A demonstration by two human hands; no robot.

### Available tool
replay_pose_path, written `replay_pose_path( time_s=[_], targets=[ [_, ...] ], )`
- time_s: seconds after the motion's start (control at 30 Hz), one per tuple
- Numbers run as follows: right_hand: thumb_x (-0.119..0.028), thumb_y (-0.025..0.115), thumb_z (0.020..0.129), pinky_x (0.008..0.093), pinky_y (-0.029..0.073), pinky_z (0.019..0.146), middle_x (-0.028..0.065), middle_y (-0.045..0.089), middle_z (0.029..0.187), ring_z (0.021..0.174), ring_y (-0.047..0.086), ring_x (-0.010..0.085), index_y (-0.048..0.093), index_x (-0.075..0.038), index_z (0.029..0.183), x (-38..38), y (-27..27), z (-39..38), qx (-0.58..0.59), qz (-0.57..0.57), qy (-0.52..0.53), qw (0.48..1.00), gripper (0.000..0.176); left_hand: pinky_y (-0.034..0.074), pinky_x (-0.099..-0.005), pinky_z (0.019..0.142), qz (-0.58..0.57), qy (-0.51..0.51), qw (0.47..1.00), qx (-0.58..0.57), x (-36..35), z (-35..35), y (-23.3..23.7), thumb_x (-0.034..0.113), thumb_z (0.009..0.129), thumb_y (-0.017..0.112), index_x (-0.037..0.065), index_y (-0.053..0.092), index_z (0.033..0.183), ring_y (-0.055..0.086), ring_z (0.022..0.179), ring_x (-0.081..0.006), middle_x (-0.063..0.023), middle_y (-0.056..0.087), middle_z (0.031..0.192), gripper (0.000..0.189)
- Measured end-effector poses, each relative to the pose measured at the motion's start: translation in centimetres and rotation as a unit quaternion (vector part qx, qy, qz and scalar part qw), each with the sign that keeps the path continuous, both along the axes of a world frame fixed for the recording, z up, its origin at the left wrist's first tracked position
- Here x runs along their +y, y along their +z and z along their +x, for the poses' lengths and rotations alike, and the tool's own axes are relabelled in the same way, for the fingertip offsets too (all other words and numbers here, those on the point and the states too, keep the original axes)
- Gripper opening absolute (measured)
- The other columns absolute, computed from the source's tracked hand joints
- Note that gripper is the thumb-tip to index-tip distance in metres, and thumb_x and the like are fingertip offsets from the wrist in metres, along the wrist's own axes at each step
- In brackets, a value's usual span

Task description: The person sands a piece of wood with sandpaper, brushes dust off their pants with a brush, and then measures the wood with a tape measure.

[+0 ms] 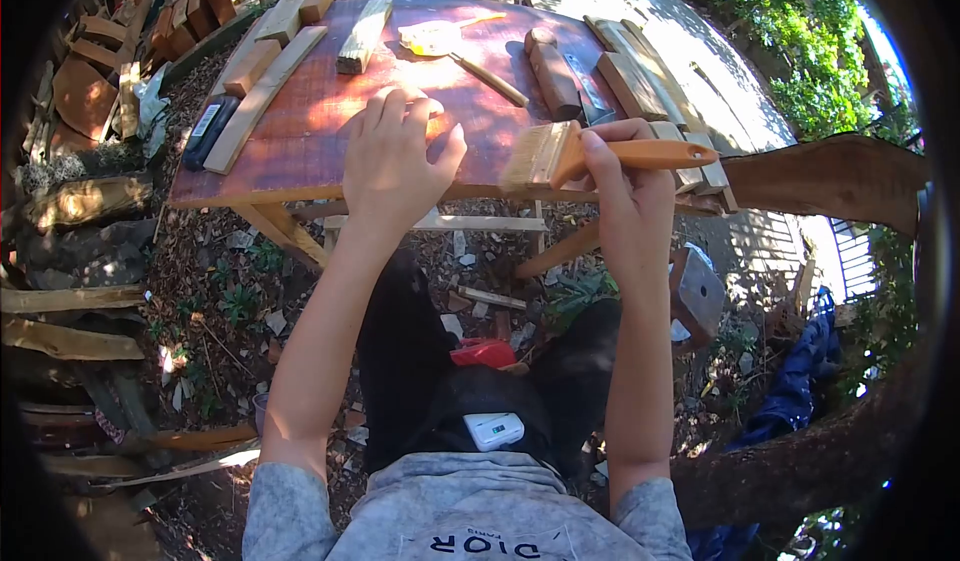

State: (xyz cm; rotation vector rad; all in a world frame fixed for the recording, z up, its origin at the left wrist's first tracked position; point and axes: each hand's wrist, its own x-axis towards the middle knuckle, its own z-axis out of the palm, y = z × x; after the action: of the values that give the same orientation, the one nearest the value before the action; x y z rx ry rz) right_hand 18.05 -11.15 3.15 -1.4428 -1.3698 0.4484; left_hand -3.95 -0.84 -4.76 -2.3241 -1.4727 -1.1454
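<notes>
My right hand (pixel 638 186) is closed around the orange handle of a wide paintbrush (pixel 570 154). The brush's pale bristles point left, over the near edge of the reddish-brown wooden table (pixel 300 141). To the left, my left hand (pixel 393 156) is over the same edge, thumb apart and fingers loosely spread, with nothing in it. Beyond the hands lie a wooden-handled tool (pixel 492 79) and a sunlit yellow and white item (pixel 430 39). A dark wooden block (pixel 552 76) rests beside a flat metal blade (pixel 590 91).
Wood strips (pixel 265 96) line the table's left side near a black labelled object (pixel 212 129). More wood pieces (pixel 640 86) lie along the right edge. A stump-like grey block (pixel 697 286) stands below right. Stacked timber and bricks (pixel 90 91) are at left.
</notes>
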Motion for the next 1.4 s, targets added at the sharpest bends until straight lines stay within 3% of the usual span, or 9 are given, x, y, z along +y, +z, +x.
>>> replay_pose_path(
  time_s=[0.13, 0.27, 0.43, 0.67, 0.7, 0.83, 1.07, 1.27, 1.4],
  targets=[
    [-0.027, 0.072, 0.109, 0.0325, 0.057, 0.073, 0.0094, 0.080, 0.089, 0.083, 0.079, 0.0190, 0.073, -0.001, 0.107, 0.3, -0.8, -1.3, -0.096, 0.011, 0.049, 0.994, 0.026, 0.048, -0.0495, 0.112, -0.032, 0.005, 0.999, 0.010, 0.0, -0.2, 0.3, 0.038, 0.096, 0.076, 0.006, 0.072, 0.127, 0.061, 0.128, -0.0335, -0.0143, 0.067, 0.128, 0.044],
    [-0.025, 0.071, 0.109, 0.0336, 0.055, 0.068, 0.0117, 0.079, 0.088, 0.078, 0.078, 0.0214, 0.072, -0.001, 0.104, -0.5, -2.8, 0.8, -0.082, 0.008, 0.006, 0.997, 0.024, 0.045, -0.0508, 0.116, -0.051, 0.016, 0.998, 0.018, 0.0, -0.1, 0.0, 0.042, 0.097, 0.073, 0.003, 0.068, 0.137, 0.059, 0.133, -0.0353, -0.0183, 0.066, 0.133, 0.056],
    [-0.027, 0.073, 0.109, 0.0325, 0.054, 0.066, 0.0085, 0.077, 0.079, 0.074, 0.074, 0.0129, 0.071, -0.001, 0.096, -2.3, 0.0, 1.5, -0.079, 0.005, -0.071, 0.994, 0.029, 0.048, -0.0488, 0.113, -0.032, 0.030, 0.998, 0.035, 0.2, 0.0, -0.3, 0.042, 0.097, 0.076, 0.007, 0.069, 0.135, 0.060, 0.129, -0.0333, -0.0139, 0.066, 0.130, 0.052],
    [-0.033, 0.084, 0.101, 0.0292, 0.057, 0.070, 0.0091, 0.081, 0.082, 0.076, 0.079, 0.0172, 0.078, -0.003, 0.097, 0.8, -1.1, 0.2, -0.120, 0.010, -0.028, 0.992, 0.030, 0.049, -0.0478, 0.112, -0.025, 0.023, 0.999, 0.038, 0.1, -0.1, -0.3, 0.042, 0.097, 0.077, 0.009, 0.069, 0.134, 0.060, 0.127, -0.0320, -0.0116, 0.066, 0.128, 0.050],
    [-0.030, 0.087, 0.097, 0.0313, 0.055, 0.066, 0.0089, 0.078, 0.077, 0.068, 0.075, 0.0180, 0.077, -0.004, 0.092, 0.6, -1.9, 0.1, -0.073, 0.026, -0.034, 0.996, 0.028, 0.049, -0.0478, 0.112, -0.028, 0.023, 0.999, 0.037, 0.1, -0.1, -0.2, 0.042, 0.097, 0.077, 0.009, 0.070, 0.133, 0.060, 0.128, -0.0320, -0.0116, 0.066, 0.128, 0.050],
    [-0.027, 0.088, 0.096, 0.0336, 0.046, 0.058, 0.0065, 0.067, 0.065, 0.056, 0.060, 0.0154, 0.072, -0.003, 0.081, -1.7, -1.8, 2.0, -0.171, 0.052, -0.105, 0.978, 0.033, 0.048, -0.0486, 0.113, -0.019, 0.031, 0.999, 0.030, 0.1, -0.1, -0.3, 0.042, 0.096, 0.076, 0.004, 0.071, 0.133, 0.061, 0.127, -0.0331, -0.0142, 0.067, 0.125, 0.053],
    [-0.022, 0.085, 0.099, 0.0328, 0.043, 0.057, 0.0051, 0.061, 0.062, 0.056, 0.051, 0.0116, 0.063, -0.002, 0.077, -1.3, -1.1, 2.5, -0.087, 0.067, -0.097, 0.989, 0.037, 0.049, -0.0486, 0.112, -0.036, 0.031, 0.998, 0.030, -0.1, 0.1, 0.0, 0.043, 0.095, 0.076, 0.003, 0.072, 0.131, 0.062, 0.124, -0.0330, -0.0154, 0.068, 0.123, 0.054],
    [-0.013, 0.076, 0.100, 0.0317, 0.042, 0.055, 0.0042, 0.056, 0.059, 0.054, 0.049, 0.0116, 0.058, -0.002, 0.077, -2.8, -1.7, 2.6, -0.199, 0.077, -0.106, 0.971, 0.031, 0.051, -0.0470, 0.110, -0.024, 0.041, 0.998, 0.041, 0.0, 0.2, -0.1, 0.042, 0.096, 0.079, 0.010, 0.071, 0.132, 0.062, 0.126, -0.0323, -0.0121, 0.068, 0.126, 0.049],
    [-0.028, 0.086, 0.098, 0.0336, 0.042, 0.053, 0.0065, 0.056, 0.059, 0.052, 0.049, 0.0130, 0.061, -0.002, 0.077, -3.0, -1.9, 3.4, -0.151, 0.060, -0.117, 0.980, 0.042, 0.049, -0.0480, 0.114, -0.029, 0.039, 0.997, 0.051, 0.3, 0.3, -0.5, 0.046, 0.097, 0.075, 0.005, 0.072, 0.135, 0.061, 0.130, -0.0317, -0.0142, 0.069, 0.132, 0.055]
  ],
)
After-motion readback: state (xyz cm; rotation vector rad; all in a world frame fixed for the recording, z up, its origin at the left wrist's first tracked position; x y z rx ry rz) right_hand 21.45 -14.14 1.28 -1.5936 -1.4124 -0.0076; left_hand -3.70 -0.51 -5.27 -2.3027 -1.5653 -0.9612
